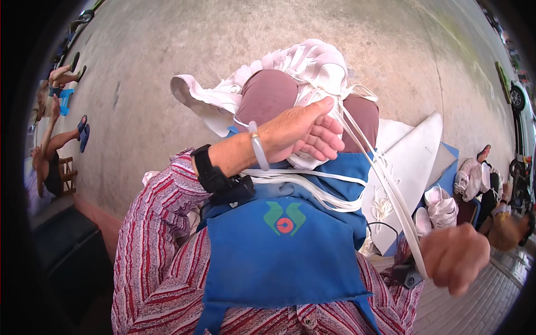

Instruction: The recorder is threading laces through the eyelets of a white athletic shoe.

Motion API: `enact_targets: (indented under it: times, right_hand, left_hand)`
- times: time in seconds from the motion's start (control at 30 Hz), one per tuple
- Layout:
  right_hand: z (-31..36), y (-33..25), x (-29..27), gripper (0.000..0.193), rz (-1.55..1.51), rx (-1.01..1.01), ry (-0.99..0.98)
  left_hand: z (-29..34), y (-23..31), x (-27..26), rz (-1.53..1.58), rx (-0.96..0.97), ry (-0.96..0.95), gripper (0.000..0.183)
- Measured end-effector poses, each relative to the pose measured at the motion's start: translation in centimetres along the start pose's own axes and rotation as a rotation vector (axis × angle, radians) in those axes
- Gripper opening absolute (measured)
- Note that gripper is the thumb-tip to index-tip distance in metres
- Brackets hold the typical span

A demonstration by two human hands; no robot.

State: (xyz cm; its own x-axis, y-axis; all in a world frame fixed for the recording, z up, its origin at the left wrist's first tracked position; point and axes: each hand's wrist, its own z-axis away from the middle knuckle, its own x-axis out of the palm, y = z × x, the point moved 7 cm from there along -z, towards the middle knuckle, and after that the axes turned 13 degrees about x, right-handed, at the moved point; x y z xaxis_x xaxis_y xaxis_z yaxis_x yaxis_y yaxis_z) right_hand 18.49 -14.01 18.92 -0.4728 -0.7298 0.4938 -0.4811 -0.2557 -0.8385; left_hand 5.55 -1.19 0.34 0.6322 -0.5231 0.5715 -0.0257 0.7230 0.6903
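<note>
White laces (398, 195), likely light, soft and best held bunched, stretch from beyond the blue apron (285, 262) rightward into my clenched right grip (455, 259) (blurred, admittedly); my left grip (310, 131) is loosely half-curled.

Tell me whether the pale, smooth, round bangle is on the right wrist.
No, the pale, smooth, round bangle circles the wrist of the left hand.

L hand (312, 131): approx. half-open, palm partly showing, fingers loosely curled, thumb extended. L forearm (230, 155): angled inward, elbow bent. R hand (455, 259): curled fist-like (blurred, detail n/a), out to R.
</note>
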Motion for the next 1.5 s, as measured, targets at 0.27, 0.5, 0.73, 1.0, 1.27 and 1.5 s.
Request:
enact_targets:
  times: [0.27,0.5,0.73,1.0,1.27,1.5]
  right_hand:
    - [1.9,1.0,-0.2,0.019,-0.097,0.024,-0.099]
    - [3.5,11.9,-9.3,0.036,-0.15,0.532,0.877]
    - [-2.4,16.9,-10.9,0.041,-0.427,0.687,0.84]
    - [0.4,14.8,-12.0,0.035,0.111,0.717,0.804]
    - [-1.8,14.8,-12.6,0.038,0.306,0.635,0.735]
    - [-1.6,14.7,-13.0,0.032,0.267,0.689,0.754]
  left_hand:
    - [-3.8,-2.0,2.1,0.18,0.138,0.022,0.029]
    - [5.6,-1.0,9.1,-0.657,0.352,-0.702,0.029]
    - [6.5,-4.3,13.0,-1.02,0.676,-0.917,0.025]
    - [5.3,0.8,4.8,-0.773,0.429,-0.91,0.031]
    - [-3.5,8.3,-3.1,-1.283,0.79,0.172,0.014]
    - [-5.4,8.3,-2.1,-1.373,0.686,-0.044,0.013]
